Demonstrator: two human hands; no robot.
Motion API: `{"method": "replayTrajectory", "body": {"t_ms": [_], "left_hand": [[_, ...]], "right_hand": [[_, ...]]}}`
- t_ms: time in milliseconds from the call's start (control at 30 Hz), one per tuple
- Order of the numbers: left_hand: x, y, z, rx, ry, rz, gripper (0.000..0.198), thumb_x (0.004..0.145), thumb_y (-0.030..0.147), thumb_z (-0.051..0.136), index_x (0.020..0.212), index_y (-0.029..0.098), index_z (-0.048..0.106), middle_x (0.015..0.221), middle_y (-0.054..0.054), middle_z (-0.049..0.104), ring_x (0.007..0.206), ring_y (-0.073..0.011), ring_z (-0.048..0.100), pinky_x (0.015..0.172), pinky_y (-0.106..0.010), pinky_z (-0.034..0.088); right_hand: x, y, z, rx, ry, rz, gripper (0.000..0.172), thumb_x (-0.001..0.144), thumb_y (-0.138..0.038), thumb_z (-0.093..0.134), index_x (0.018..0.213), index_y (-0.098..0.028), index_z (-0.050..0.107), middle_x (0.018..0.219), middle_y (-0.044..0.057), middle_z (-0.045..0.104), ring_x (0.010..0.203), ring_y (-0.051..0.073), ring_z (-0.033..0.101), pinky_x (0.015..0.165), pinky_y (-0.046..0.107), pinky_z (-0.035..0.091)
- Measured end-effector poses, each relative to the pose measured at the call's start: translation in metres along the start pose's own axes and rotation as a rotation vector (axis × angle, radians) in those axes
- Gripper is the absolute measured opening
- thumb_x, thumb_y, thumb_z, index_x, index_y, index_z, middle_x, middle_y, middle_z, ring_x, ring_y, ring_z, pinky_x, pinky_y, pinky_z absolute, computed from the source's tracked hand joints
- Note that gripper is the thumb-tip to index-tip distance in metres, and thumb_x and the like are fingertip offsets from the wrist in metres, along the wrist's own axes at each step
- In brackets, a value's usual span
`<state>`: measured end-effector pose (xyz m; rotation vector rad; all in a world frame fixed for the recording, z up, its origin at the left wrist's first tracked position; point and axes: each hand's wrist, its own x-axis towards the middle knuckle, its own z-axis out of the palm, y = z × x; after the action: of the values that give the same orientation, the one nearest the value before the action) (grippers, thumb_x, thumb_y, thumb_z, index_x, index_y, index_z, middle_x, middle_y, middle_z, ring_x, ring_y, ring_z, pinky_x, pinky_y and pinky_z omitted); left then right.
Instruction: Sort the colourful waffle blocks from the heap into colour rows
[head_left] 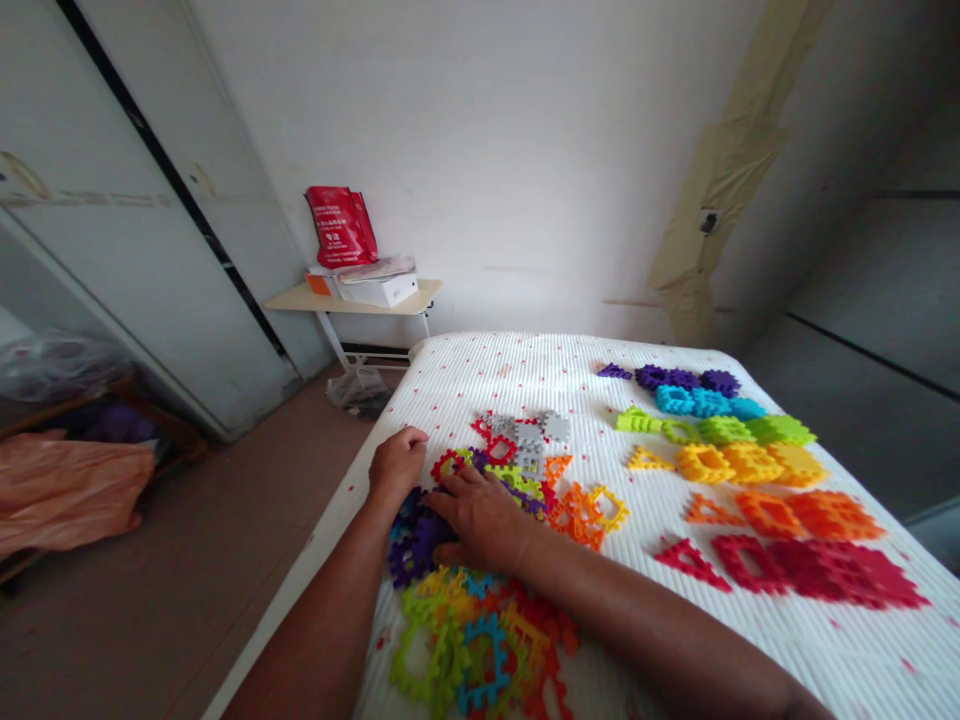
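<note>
My right hand [484, 515] lies over a mixed pile of plastic interlocking pieces, its fingers spread and touching purple pieces [431, 535]. At the pile's far left edge is my left hand [397, 462], with its fingers curled in; whether anything is inside them is hidden. Just beyond the hands are grey pieces [530, 433] and red pieces [501, 448]. Orange pieces [577, 512] spread to the right of my right hand. Nearer to me, lime green [424, 645] and blue pieces [484, 660] overlap, partly covered by my right forearm.
On the bed's right side, pieces lie in rows by colour: purple [679, 378], blue [705, 402], green [720, 430], yellow [750, 463], orange [802, 514] and dark red [817, 570]. A small table [300, 298] with a red bag [341, 228] stands against the wall.
</note>
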<state>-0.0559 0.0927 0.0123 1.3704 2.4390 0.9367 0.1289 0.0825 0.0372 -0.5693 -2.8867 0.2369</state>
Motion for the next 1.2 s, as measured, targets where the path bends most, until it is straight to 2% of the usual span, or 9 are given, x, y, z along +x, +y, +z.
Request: {"method": "replayTrajectory", "body": {"t_ms": [100, 400, 567, 667, 733, 833, 967, 1133, 1200], "left_hand": [[0.002, -0.003, 0.005, -0.091, 0.002, 0.015, 0.019, 0.066, 0.023, 0.049, 0.075, 0.021, 0.066, 0.081, -0.005, 0.070, 0.081, -0.0221, 0.062, 0.073, -0.029, 0.042], [-0.003, 0.001, 0.030, -0.469, -0.008, 0.034, 0.022, 0.062, 0.027, 0.050, 0.075, 0.017, 0.065, 0.073, -0.003, 0.069, 0.073, -0.0186, 0.062, 0.069, -0.028, 0.047], [-0.012, 0.015, 0.030, -0.610, -0.016, 0.014, 0.021, 0.061, 0.029, 0.052, 0.073, 0.016, 0.064, 0.073, -0.004, 0.068, 0.074, -0.0181, 0.062, 0.071, -0.028, 0.047], [-0.017, 0.022, 0.025, -0.654, -0.023, -0.009, 0.020, 0.060, 0.029, 0.054, 0.071, 0.016, 0.063, 0.073, -0.003, 0.067, 0.072, -0.0178, 0.061, 0.071, -0.028, 0.047], [-0.020, 0.026, 0.022, -0.682, -0.039, -0.023, 0.022, 0.059, 0.031, 0.056, 0.073, 0.016, 0.064, 0.073, -0.003, 0.067, 0.071, -0.0176, 0.061, 0.070, -0.029, 0.047], [-0.022, 0.030, 0.020, -0.727, -0.084, -0.035, 0.026, 0.056, 0.033, 0.059, 0.075, 0.016, 0.063, 0.073, -0.003, 0.067, 0.069, -0.0174, 0.061, 0.068, -0.028, 0.047], [-0.024, 0.036, 0.018, -0.775, -0.148, -0.033, 0.028, 0.057, 0.035, 0.062, 0.077, 0.016, 0.063, 0.074, -0.004, 0.067, 0.066, -0.0170, 0.060, 0.062, -0.026, 0.046], [-0.033, 0.046, 0.013, -0.806, -0.255, -0.043, 0.029, 0.058, 0.037, 0.066, 0.081, 0.018, 0.064, 0.069, 0.000, 0.066, 0.061, -0.0157, 0.059, 0.056, -0.023, 0.044], [-0.037, 0.049, 0.012, -0.800, -0.305, -0.013, 0.030, 0.060, 0.039, 0.067, 0.082, 0.019, 0.065, 0.067, 0.001, 0.066, 0.062, -0.0158, 0.059, 0.058, -0.023, 0.044]], "right_hand": [[-0.003, 0.005, -0.004, -0.006, 0.004, 0.010, 0.049, 0.069, -0.043, 0.068, 0.110, -0.019, 0.055, 0.106, 0.009, 0.058, 0.101, 0.026, 0.047, 0.082, 0.040, 0.040], [-0.013, 0.023, -0.008, -0.026, 0.075, 0.114, 0.020, 0.072, -0.029, 0.064, 0.088, -0.018, 0.060, 0.096, 0.007, 0.059, 0.092, 0.022, 0.049, 0.078, 0.034, 0.040], [-0.015, 0.015, -0.009, -0.032, 0.095, 0.148, 0.034, 0.068, -0.042, 0.067, 0.089, -0.016, 0.059, 0.096, 0.009, 0.058, 0.093, 0.025, 0.048, 0.078, 0.038, 0.041], [-0.014, 0.009, -0.009, -0.037, 0.105, 0.155, 0.039, 0.065, -0.040, 0.070, 0.092, -0.015, 0.058, 0.098, 0.010, 0.057, 0.093, 0.025, 0.048, 0.079, 0.038, 0.041], [-0.013, 0.008, -0.007, -0.014, 0.124, 0.142, 0.034, 0.066, -0.036, 0.069, 0.091, -0.015, 0.057, 0.097, 0.010, 0.058, 0.091, 0.024, 0.049, 0.078, 0.036, 0.041], [-0.012, 0.012, -0.007, 0.106, 0.132, 0.135, 0.023, 0.070, -0.030, 0.064, 0.088, -0.018, 0.056, 0.087, 0.004, 0.059, 0.079, 0.018, 0.052, 0.070, 0.028, 0.041], [-0.014, 0.025, -0.017, 0.370, 0.138, 0.244, 0.012, 0.073, -0.026, 0.061, 0.081, -0.020, 0.055, 0.067, -0.005, 0.054, 0.058, 0.010, 0.048, 0.053, 0.020, 0.034], [-0.019, 0.053, -0.034, 0.710, 0.397, 0.337, 0.009, 0.075, -0.023, 0.059, 0.082, -0.018, 0.056, 0.070, -0.004, 0.055, 0.061, 0.008, 0.050, 0.056, 0.018, 0.037], [-0.021, 0.066, -0.036, 0.789, 0.458, 0.351, 0.009, 0.074, -0.022, 0.060, 0.081, -0.017, 0.057, 0.070, -0.004, 0.057, 0.061, 0.008, 0.050, 0.057, 0.018, 0.038]]}}
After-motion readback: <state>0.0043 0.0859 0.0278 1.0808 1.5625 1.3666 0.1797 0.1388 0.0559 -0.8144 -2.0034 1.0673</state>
